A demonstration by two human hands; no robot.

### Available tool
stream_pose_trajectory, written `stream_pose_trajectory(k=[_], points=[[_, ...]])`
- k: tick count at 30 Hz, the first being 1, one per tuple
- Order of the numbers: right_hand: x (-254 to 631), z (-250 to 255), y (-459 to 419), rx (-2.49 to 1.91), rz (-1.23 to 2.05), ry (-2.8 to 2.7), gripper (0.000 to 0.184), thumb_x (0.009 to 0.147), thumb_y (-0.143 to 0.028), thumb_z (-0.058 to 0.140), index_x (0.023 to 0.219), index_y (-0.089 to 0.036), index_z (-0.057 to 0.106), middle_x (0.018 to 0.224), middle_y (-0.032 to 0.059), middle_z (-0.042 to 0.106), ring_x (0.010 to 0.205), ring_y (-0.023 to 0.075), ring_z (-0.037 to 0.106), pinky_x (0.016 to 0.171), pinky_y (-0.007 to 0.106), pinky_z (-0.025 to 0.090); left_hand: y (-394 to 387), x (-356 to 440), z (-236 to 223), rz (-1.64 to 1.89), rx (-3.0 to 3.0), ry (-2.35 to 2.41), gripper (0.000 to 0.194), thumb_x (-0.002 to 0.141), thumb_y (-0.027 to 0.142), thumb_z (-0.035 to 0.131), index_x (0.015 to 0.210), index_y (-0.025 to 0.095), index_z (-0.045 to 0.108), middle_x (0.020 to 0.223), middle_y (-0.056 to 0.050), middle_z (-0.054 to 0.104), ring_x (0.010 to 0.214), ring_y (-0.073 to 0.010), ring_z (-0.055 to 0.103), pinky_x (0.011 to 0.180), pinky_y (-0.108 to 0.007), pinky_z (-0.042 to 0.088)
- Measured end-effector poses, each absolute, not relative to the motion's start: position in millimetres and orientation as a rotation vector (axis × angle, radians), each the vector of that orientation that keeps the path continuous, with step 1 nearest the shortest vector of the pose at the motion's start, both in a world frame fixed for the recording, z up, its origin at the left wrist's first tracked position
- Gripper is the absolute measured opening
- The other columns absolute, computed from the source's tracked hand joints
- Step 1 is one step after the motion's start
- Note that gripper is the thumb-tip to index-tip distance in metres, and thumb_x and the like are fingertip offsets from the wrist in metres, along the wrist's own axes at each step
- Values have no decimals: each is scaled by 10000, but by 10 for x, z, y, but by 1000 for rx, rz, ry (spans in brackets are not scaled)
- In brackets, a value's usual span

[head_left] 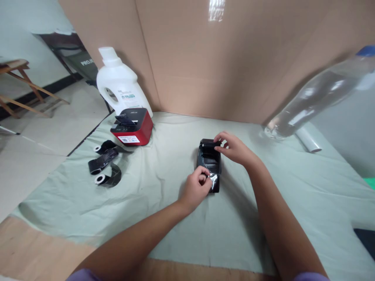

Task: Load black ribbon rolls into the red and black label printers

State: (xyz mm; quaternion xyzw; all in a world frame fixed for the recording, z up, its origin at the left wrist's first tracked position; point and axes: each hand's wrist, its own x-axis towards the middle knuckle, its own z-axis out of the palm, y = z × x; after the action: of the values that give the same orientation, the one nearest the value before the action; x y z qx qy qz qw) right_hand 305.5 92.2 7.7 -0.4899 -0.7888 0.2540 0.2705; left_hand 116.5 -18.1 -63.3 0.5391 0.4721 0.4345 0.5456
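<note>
A small black device (209, 160) lies in the middle of the pale green cloth (164, 203), its top open. My left hand (195, 190) is closed at its near end, pinching a shiny, crinkled bit of film (213, 180). My right hand (234, 147) rests on the device's far end, fingers curled around the edge of the raised lid.
A red and black printer (132, 127) stands at the back left before a white jug (120, 84). Black ribbon rolls (104, 164) lie left of centre. A clear plastic bottle (316, 97) and a white tube (307, 139) are at right. Cardboard (234, 54) walls the back.
</note>
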Motion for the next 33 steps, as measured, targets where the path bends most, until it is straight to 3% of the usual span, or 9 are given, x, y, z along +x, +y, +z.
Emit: stream_pose_trajectory(k=[3, 8, 17, 33], points=[[3061, 125, 855, -1401, 761, -2279, 140, 831, -211, 642, 970, -228, 648, 1121, 70, 579, 1010, 226, 596, 883, 361, 511, -178, 1164, -628, 1017, 1263, 1122, 91, 820, 212, 589, 869, 219, 512, 527, 104, 395, 490, -88, 337, 513, -201, 282], [2933, 63, 844, -1640, 719, -2229, 326, 884, -223, 631, 1210, -231, 620, 1242, 111, 601, 1191, 288, 554, 1013, 432, 470, -168, 1168, -608, 1013, 1251, 1109, 85, 809, 198, 581, 844, 217, 506, 518, 108, 372, 488, -86, 318, 513, -207, 270], [2861, -81, 895, -1787, 894, -2092, 394, 898, -239, 651, 1289, -262, 605, 1271, 115, 576, 994, 232, 671, 904, 371, 539, -175, 1160, -618, 1008, 1276, 1126, 57, 817, 196, 580, 840, 214, 531, 522, 99, 408, 502, -92, 360, 544, -212, 298], [2837, 35, 829, -1830, 1037, -1990, 408, 931, -226, 628, 1334, -266, 573, 1367, 117, 523, 1129, 232, 637, 1026, 362, 493, -188, 1150, -631, 988, 1300, 1116, 61, 882, 238, 567, 867, 211, 514, 539, 96, 371, 512, -91, 307, 528, -214, 266]])
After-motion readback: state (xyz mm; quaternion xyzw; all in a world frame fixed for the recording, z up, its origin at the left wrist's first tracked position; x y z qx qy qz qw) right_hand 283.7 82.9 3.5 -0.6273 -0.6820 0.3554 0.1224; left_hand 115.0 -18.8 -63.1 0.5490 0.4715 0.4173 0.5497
